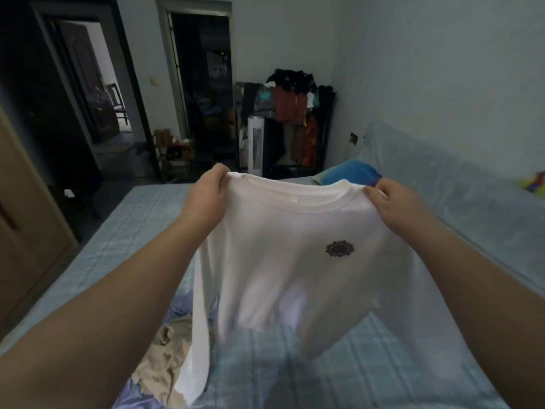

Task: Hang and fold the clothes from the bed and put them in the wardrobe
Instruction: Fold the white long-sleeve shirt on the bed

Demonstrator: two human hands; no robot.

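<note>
White shirt [283,261] held above bed [124,231], pinched at both shoulders by left hand [206,199] and right hand [398,208]; long axis hanging vertical, collar up.

A: Bed [118,246] count?
B: One. On it, near left: one beige garment [165,358], one lavender garment [180,305].
A: Shirts held up?
B: One white shirt [295,261], in two hands: left hand [206,199], right hand [395,205].
A: Far end?
B: Two openings: left doorway [97,93], right doorway [203,84]. One clothes rack [295,107], one white tower fan [255,143], one blue pillow [354,172] far right.
</note>
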